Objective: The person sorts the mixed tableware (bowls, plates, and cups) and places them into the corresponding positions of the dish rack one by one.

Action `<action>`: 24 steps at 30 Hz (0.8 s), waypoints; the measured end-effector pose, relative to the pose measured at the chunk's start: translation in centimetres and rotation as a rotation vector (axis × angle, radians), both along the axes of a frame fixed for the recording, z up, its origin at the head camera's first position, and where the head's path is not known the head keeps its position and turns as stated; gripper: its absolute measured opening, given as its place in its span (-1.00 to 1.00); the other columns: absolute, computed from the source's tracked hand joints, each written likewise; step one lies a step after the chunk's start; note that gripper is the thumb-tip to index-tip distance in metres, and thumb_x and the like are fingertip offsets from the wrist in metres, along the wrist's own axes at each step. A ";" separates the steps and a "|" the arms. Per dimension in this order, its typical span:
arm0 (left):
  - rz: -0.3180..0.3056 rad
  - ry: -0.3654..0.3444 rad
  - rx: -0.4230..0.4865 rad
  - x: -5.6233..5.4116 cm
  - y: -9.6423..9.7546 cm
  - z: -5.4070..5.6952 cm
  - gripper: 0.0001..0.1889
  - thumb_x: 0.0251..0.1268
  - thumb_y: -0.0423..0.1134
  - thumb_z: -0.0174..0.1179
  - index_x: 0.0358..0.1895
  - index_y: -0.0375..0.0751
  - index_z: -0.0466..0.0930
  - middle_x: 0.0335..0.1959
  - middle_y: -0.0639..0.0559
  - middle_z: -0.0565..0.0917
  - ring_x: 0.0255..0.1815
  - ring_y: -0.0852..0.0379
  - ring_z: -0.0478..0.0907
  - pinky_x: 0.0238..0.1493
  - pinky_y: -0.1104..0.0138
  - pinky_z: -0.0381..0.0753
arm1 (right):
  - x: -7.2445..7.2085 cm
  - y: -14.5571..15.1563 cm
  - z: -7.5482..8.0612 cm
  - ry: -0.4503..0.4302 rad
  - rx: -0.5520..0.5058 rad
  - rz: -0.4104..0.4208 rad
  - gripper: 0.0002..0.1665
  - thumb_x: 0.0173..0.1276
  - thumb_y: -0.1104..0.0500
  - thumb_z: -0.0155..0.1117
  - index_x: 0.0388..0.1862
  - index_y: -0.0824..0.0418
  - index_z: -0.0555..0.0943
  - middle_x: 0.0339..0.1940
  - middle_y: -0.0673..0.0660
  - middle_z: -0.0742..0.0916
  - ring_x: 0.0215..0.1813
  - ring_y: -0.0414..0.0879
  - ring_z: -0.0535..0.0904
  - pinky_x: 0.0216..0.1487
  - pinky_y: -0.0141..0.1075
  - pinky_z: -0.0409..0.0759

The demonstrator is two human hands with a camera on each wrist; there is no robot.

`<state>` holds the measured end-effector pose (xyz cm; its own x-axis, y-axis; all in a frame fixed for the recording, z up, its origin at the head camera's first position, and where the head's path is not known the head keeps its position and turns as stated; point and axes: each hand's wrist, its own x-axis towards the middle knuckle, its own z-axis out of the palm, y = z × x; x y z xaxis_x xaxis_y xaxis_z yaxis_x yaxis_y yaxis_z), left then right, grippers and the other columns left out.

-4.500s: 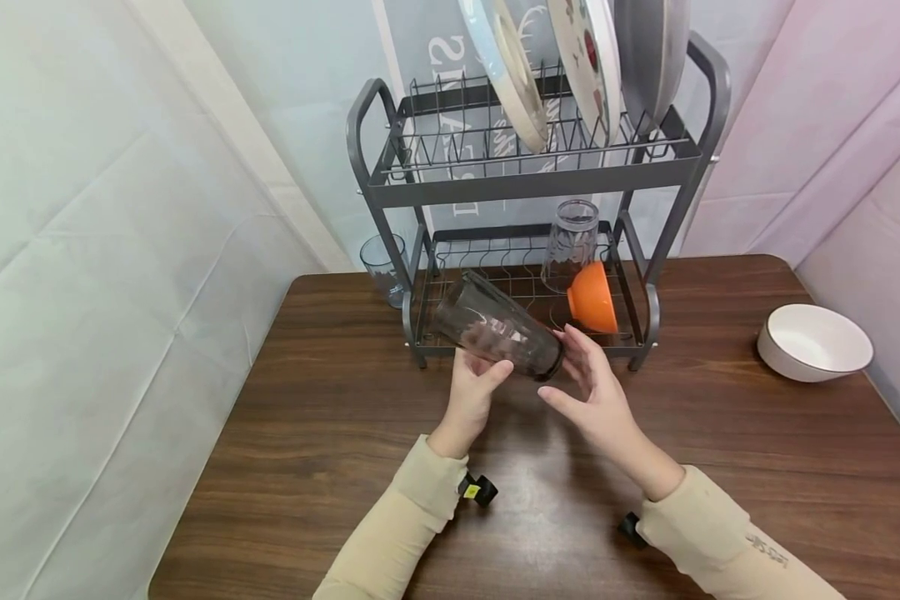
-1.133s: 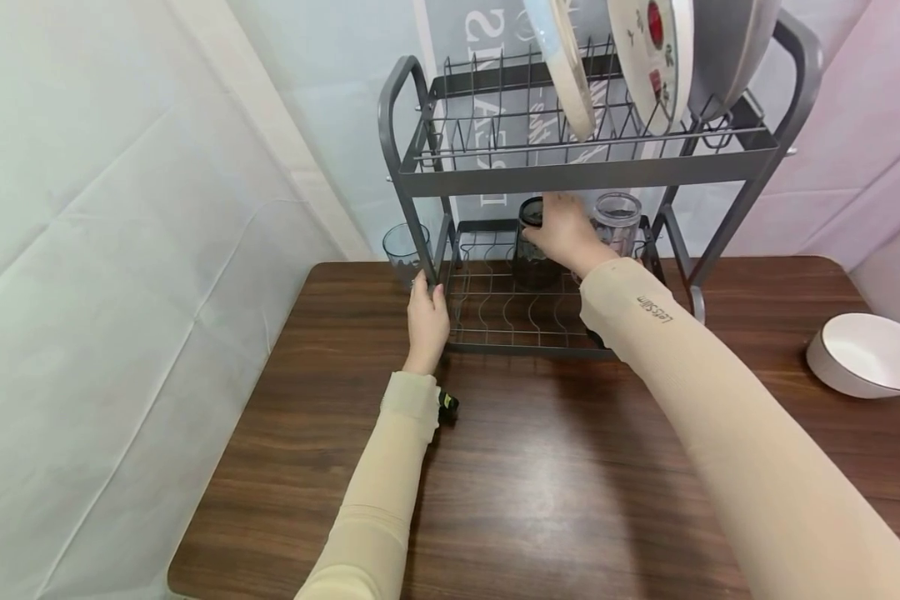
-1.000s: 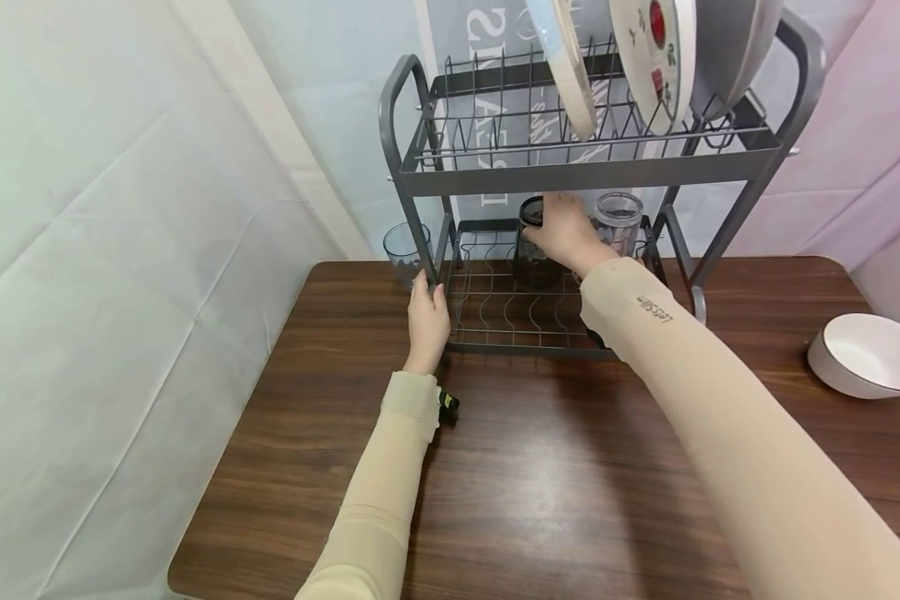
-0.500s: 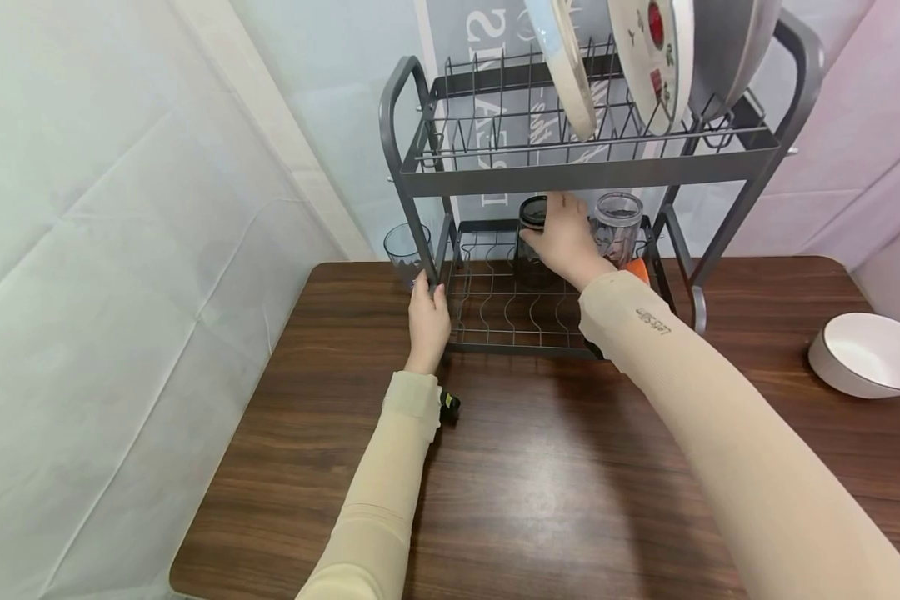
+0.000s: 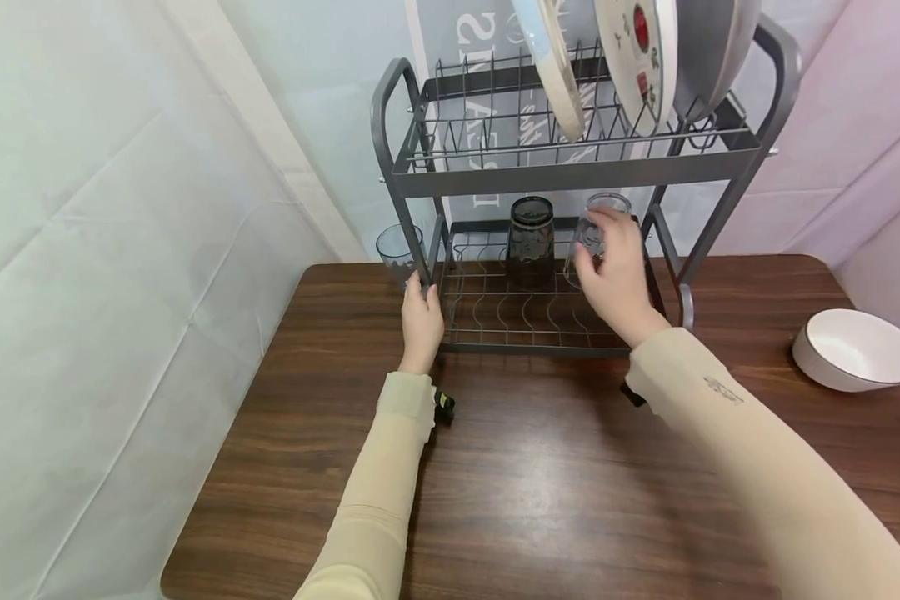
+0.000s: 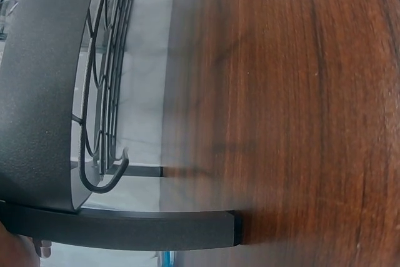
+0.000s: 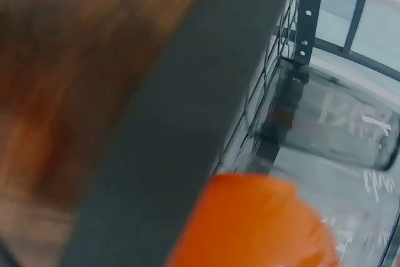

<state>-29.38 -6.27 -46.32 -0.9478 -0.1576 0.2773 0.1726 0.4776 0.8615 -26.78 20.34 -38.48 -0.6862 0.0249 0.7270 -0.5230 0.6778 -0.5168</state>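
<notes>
In the head view my left hand (image 5: 422, 329) grips the left front post of the grey dish rack (image 5: 577, 177), thumb and fingers on either side of it. My right hand (image 5: 617, 271) is off the dark glass (image 5: 531, 242) and holds nothing, its fingers loosely bent in front of the clear glass (image 5: 607, 200). Both glasses stand bottom up on the lower shelf, side by side. An orange bowl (image 7: 256, 223) shows close in the right wrist view; in the head view my right hand and arm hide it.
Several plates (image 5: 633, 67) stand on edge in the upper shelf. Another glass (image 5: 396, 250) stands on the table outside the rack's left side. A white bowl (image 5: 855, 350) sits at the right of the wooden table (image 5: 525, 483). A white sheet (image 5: 120, 275) hangs at left.
My right hand carried the dark glass onto the lower shelf, let it go and moved right, toward me. My left hand went from the glass to the rack post and stayed there.
</notes>
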 end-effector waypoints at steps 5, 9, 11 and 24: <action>-0.001 -0.012 0.004 0.0 -0.2 0.1 -0.55 0.48 -0.16 -0.17 0.36 -0.20 0.17 0.19 -0.19 0.43 0.15 -0.07 0.45 0.08 0.05 0.46 | 2.1 2.3 -1.2 0.332 -0.157 -0.123 -0.76 0.13 0.37 0.08 -0.20 0.43 0.49 -0.18 0.37 0.48 0.02 0.20 0.28 0.19 -0.14 0.13; -0.003 -0.013 0.011 0.0 -0.3 0.0 -0.55 0.48 -0.15 -0.17 0.36 -0.18 0.17 0.19 -0.18 0.43 0.12 -0.06 0.46 0.05 0.05 0.46 | 3.1 4.1 -1.1 0.344 -0.324 -0.262 -0.77 0.07 0.40 0.05 -0.24 0.45 0.43 -0.19 -0.02 0.35 0.06 -0.15 0.17 0.13 -0.33 0.09; -0.002 -0.012 0.016 0.0 -0.3 0.0 -0.55 0.48 -0.15 -0.18 0.36 -0.16 0.17 0.19 -0.18 0.43 0.12 -0.06 0.45 0.06 0.05 0.46 | 3.3 5.2 -1.0 0.289 -0.395 -0.283 -0.75 0.09 0.42 0.02 -0.19 0.39 0.41 -0.10 -0.14 0.23 0.07 -0.27 0.14 0.12 -0.38 0.12; -0.006 -0.016 0.027 0.0 0.0 -0.3 -0.55 0.48 -0.13 -0.19 0.36 -0.15 0.16 0.21 -0.15 0.42 0.16 -0.05 0.44 0.10 0.04 0.45 | 2.9 7.0 -0.9 -0.017 -0.682 0.013 -0.76 0.45 0.34 -0.15 0.03 0.33 0.38 -0.23 -0.04 0.57 -0.15 -0.18 0.55 0.02 -0.47 0.45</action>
<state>-29.34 -6.30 -46.58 -0.9530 -0.1587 0.2581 0.1620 0.4531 0.8766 -23.84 27.33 -39.40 -0.7008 0.4651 0.5410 -0.5171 0.1913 -0.8343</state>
